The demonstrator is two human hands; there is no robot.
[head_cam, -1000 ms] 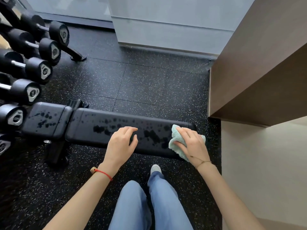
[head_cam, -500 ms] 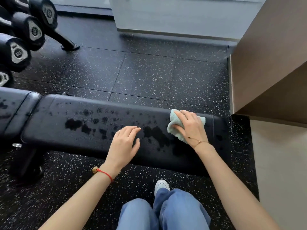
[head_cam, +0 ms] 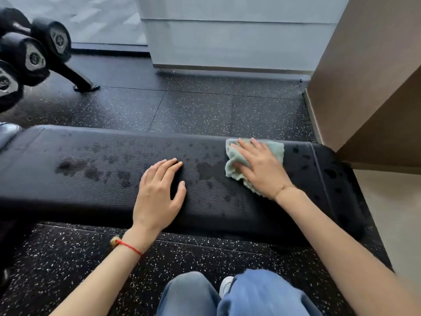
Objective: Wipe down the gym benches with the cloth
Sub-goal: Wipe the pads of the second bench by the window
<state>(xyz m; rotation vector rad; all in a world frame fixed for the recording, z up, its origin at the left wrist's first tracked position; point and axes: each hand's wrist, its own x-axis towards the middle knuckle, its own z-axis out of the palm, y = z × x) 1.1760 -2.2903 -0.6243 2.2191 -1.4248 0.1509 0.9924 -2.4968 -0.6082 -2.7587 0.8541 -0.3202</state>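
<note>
A long black padded gym bench (head_cam: 95, 192) runs across the view in front of me, its top speckled with wet spots. A pale green cloth (head_cam: 234, 160) lies crumpled on the bench near its right end. My right hand (head_cam: 262, 167) presses flat on the cloth, fingers spread toward the bench's far edge. My left hand (head_cam: 159, 192) rests palm down on the bare pad at the middle, holding nothing, a red string on its wrist.
A rack of black dumbbells (head_cam: 34, 58) stands at the far left, one rack foot (head_cam: 86, 86) on the speckled rubber floor. A brown cabinet (head_cam: 369, 76) rises close to the bench's right end. A white wall base (head_cam: 227, 42) lies beyond. My jeans-clad knees (head_cam: 227, 295) are below.
The view has come closer to the bench. My right hand has flattened on the cloth and slid it toward the far edge. My left hand stays planted on the pad.
</note>
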